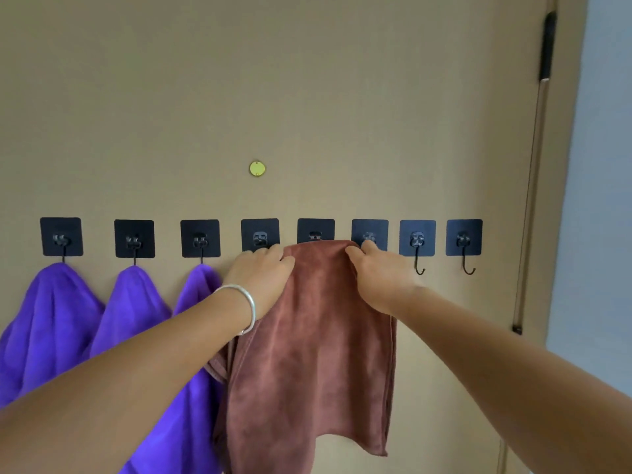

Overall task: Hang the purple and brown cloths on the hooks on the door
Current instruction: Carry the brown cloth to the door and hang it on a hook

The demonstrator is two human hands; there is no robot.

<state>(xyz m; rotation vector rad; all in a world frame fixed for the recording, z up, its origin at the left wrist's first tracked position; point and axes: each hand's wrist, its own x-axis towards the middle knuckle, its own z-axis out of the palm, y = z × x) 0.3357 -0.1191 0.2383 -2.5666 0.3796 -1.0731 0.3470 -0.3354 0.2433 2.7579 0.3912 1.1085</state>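
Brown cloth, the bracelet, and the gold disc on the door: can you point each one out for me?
brown cloth (307,354): head view, middle of its hanging front.
bracelet (247,302): head view, silver band on the left wrist.
gold disc (257,169): head view, its centre, above the hook row.

Three purple cloths (51,323) and one brown cloth (314,354) hang against a tan door (307,80); the hooks (464,238) have black square backs, the bracelet (244,302) is silver.

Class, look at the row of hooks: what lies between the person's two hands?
In the head view, the top edge of the brown cloth spans from the left hand to the right hand, with one hook plate just above it.
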